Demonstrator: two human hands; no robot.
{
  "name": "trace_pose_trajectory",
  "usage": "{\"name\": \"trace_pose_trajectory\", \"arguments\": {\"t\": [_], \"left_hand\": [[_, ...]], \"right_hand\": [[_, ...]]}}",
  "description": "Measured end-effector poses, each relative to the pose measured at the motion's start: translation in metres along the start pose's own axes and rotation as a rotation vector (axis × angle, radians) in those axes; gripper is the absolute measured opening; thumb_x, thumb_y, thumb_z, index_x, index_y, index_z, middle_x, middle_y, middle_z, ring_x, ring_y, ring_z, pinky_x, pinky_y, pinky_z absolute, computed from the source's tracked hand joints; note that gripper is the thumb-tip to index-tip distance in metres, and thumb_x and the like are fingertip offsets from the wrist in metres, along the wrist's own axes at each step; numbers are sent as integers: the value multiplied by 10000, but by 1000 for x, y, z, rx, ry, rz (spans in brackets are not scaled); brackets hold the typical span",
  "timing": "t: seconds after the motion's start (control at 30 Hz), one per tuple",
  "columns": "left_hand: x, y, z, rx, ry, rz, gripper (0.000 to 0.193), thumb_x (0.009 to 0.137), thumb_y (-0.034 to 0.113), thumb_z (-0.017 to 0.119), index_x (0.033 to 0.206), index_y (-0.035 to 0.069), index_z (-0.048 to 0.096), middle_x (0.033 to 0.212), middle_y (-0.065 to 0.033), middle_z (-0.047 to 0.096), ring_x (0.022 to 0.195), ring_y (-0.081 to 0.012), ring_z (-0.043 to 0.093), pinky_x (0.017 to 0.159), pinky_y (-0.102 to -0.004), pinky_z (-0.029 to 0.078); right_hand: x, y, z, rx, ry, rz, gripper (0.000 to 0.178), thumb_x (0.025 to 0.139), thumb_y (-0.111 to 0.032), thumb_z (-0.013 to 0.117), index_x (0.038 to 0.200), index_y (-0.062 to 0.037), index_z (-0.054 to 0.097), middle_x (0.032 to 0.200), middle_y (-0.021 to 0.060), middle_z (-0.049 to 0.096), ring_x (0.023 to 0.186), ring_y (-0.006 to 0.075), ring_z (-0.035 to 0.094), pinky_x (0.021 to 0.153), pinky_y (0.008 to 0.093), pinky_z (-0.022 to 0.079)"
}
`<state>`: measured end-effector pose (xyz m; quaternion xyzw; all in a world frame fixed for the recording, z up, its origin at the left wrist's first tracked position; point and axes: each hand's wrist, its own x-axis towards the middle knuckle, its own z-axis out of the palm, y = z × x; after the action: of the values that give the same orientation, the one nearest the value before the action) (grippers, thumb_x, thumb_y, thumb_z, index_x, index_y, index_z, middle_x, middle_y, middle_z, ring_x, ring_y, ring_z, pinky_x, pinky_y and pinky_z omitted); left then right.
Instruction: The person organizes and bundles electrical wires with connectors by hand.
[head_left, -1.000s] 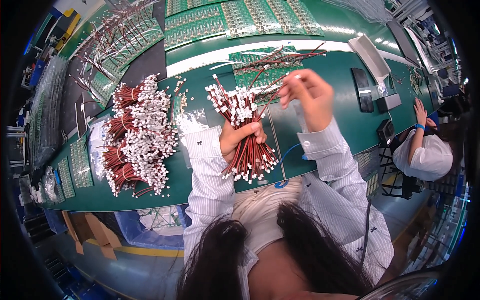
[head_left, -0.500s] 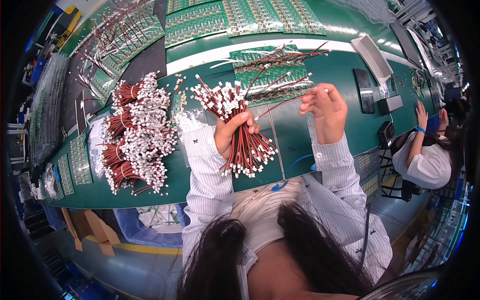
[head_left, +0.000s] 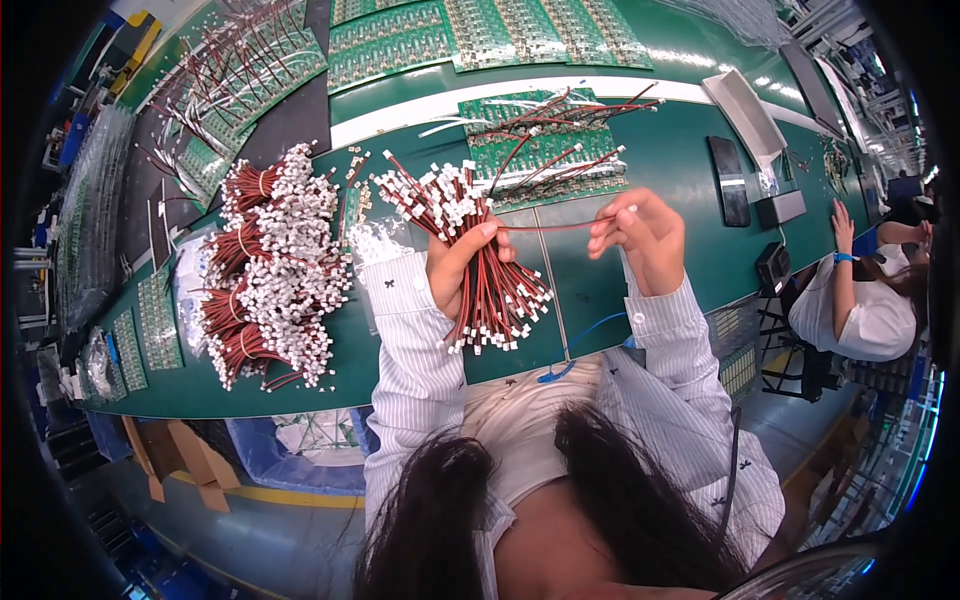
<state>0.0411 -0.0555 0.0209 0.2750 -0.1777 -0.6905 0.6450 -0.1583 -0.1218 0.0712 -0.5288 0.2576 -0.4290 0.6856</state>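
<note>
My left hand (head_left: 462,265) is wrapped round a bundle of red-and-black wire cables (head_left: 497,300) with white connectors at both ends, fanned out above and below the fist. To its right, my right hand (head_left: 648,240) pinches the end of a single cable (head_left: 560,227). That cable runs nearly level across to the left hand, where its other end is hidden among the fingers. Just beyond both hands lies a green circuit board panel (head_left: 545,150) with red-black and white wires lying across it.
Bundled cables (head_left: 270,270) with white connectors are piled at left. More circuit board panels (head_left: 490,40) lie along the back, some (head_left: 240,90) with wires standing up. A phone (head_left: 729,180) and a grey tray (head_left: 745,115) lie at right, near a co-worker (head_left: 860,290).
My right hand has come down a little, and the single cable, earlier slanting upward, now runs nearly level. My left hand keeps its grip. The co-worker at right has shifted slightly.
</note>
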Motion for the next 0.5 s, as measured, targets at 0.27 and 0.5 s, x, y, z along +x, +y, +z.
{"name": "trace_pose_trajectory", "arguments": {"t": [0.27, 0.5], "left_hand": [[1, -1, -2, 71, 97, 74, 179, 767, 75, 553, 895, 4, 448, 730, -86, 522, 654, -171, 543, 581, -273, 466], [-3, 3, 9, 271, 111, 142, 150, 793, 86, 515, 896, 7, 441, 752, -87, 493, 683, -175, 512, 601, -291, 443]], "right_hand": [[-11, -6, -4, -239, -149, 79, 120, 791, -11, 517, 878, 71, 509, 758, 146, 581, 680, 190, 594, 591, 290, 505], [-5, -2, -5, -857, -407, -23, 68, 718, -34, 598, 784, -27, 586, 738, 58, 586, 679, 160, 576, 613, 253, 470]]}}
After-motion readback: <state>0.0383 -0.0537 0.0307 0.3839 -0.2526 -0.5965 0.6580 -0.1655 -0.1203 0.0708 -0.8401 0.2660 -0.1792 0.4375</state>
